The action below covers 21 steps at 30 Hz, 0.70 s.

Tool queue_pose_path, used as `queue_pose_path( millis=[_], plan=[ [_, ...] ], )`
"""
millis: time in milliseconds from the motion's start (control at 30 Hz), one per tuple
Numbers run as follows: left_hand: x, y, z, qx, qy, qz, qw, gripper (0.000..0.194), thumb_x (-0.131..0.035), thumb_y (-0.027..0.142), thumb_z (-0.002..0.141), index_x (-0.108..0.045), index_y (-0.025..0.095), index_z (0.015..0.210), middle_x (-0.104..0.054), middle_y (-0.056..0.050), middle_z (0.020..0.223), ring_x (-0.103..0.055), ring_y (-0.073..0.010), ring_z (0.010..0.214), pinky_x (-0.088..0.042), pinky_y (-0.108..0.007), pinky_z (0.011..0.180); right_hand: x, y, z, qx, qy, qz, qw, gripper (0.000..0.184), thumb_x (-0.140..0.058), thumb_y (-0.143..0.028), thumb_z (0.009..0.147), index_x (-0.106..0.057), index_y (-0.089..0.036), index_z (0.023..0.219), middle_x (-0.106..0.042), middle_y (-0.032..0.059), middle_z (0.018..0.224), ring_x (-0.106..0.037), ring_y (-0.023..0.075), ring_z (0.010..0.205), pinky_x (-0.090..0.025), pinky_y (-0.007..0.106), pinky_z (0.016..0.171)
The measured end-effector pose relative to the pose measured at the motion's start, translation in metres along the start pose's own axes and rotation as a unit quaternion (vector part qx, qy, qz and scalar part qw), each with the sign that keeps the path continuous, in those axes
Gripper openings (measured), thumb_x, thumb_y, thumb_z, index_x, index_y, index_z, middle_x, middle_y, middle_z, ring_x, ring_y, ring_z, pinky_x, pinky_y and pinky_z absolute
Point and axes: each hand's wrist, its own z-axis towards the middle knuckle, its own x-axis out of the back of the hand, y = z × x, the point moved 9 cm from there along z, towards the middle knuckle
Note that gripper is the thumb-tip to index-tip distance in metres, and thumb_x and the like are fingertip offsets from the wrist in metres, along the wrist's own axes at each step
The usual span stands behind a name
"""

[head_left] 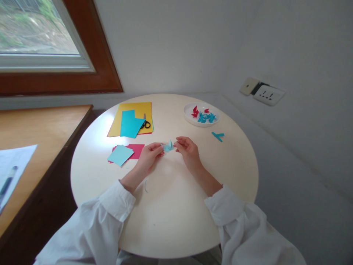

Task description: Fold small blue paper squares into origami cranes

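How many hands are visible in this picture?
2: the left hand holds a light-blue folded paper above the round table; the right hand is right of that paper.

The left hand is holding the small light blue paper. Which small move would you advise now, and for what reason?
I would probably bring the fingertips of the right hand onto the raised point of the light blue folded paper and pinch its crease gently. The left hand seems to steady the opposite side, and the right is close beside that point.
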Motion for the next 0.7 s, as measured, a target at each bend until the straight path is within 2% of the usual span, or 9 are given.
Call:
queue_pose_path(
  millis=[167,333,533,700],
  plan=[
    [0.001,0.002,-0.002,0.001,0.001,-0.005,1.0,0.026,-0.062,0.02,0.063,-0.059,0.016,0.088,-0.055,0.002,0.057,-0.052,-0.0083,0.055,-0.039,-0.022,0.057,-0.007,0.009,-0.002,-0.069,-0.045,0.021,0.996,0.036,-0.065,-0.032,0.063,-0.06,-0.022,0.097,-0.063,-0.0026,0.071,-0.056,0.0102,0.065,-0.044,0.024,0.061],
    [-0.001,0.001,-0.004,0.017,-0.003,0.01,1.0,0.031,-0.062,0.021,0.062,-0.055,0.017,0.092,-0.052,0.005,0.052,-0.051,-0.0085,0.052,-0.038,-0.022,0.055,-0.011,0.013,-0.005,-0.105,-0.066,0.055,0.991,0.041,-0.068,-0.027,0.058,-0.062,-0.021,0.097,-0.064,-0.0028,0.066,-0.053,0.0088,0.059,-0.041,0.024,0.059],
    [0.002,0.001,-0.002,0.004,0.009,-0.002,1.0,0.031,-0.068,0.024,0.059,-0.055,0.016,0.087,-0.059,0.001,0.066,-0.054,-0.0085,0.06,-0.041,-0.022,0.059,-0.002,0.011,-0.003,-0.093,-0.009,0.092,0.991,0.037,-0.069,-0.025,0.055,-0.06,-0.021,0.09,-0.062,-0.0046,0.062,-0.052,0.0085,0.057,-0.039,0.024,0.058],
    [0.002,0.002,-0.001,-0.013,0.015,-0.01,1.0,0.024,-0.066,0.026,0.063,-0.054,0.016,0.081,-0.058,0.0,0.07,-0.056,-0.0091,0.065,-0.044,-0.024,0.064,0.008,0.003,-0.001,-0.044,0.033,0.069,0.996,0.033,-0.066,-0.024,0.058,-0.059,-0.021,0.09,-0.063,-0.0037,0.065,-0.055,0.0099,0.062,-0.039,0.024,0.059]
  ],
)
